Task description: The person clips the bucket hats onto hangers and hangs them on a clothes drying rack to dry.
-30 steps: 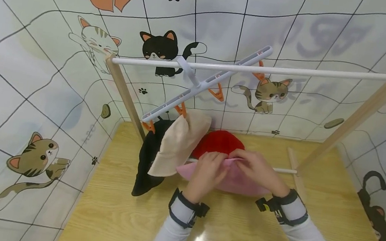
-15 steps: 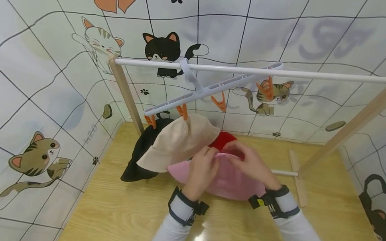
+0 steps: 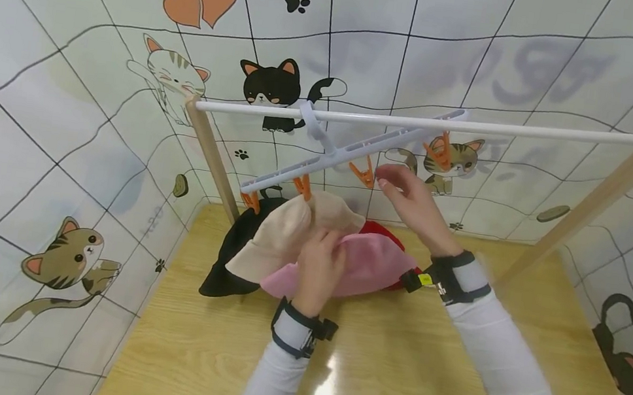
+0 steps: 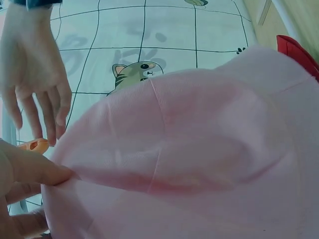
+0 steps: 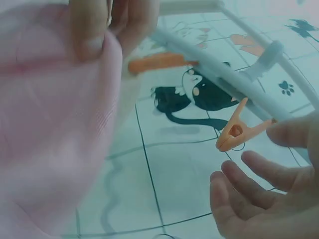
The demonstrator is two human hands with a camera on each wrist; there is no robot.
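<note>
My left hand (image 3: 317,270) pinches the edge of a pink bucket hat (image 3: 370,267) between thumb and fingers. In the left wrist view the hat (image 4: 174,139) fills most of the picture. My right hand (image 3: 415,206) is raised beside an orange clip (image 3: 363,173) on a pale blue hanger (image 3: 357,152). In the right wrist view its thumb is close to one arm of the clip (image 5: 237,134), and the fingers are spread below; whether the thumb touches cannot be told. A cream bucket hat (image 3: 276,232) and a black hat (image 3: 228,262) hang from the hanger's left clips.
The hanger hooks on a white rod (image 3: 508,130) between wooden posts (image 3: 582,210). Another orange clip (image 3: 439,152) hangs at its right end. A red hat (image 3: 383,233) lies behind the pink one on the wooden table (image 3: 389,378). A cat-patterned wall (image 3: 416,58) stands behind.
My right hand has let go of the pink hat and risen to the middle clip. My left hand has moved slightly left with the hat. The hanger has swung more level.
</note>
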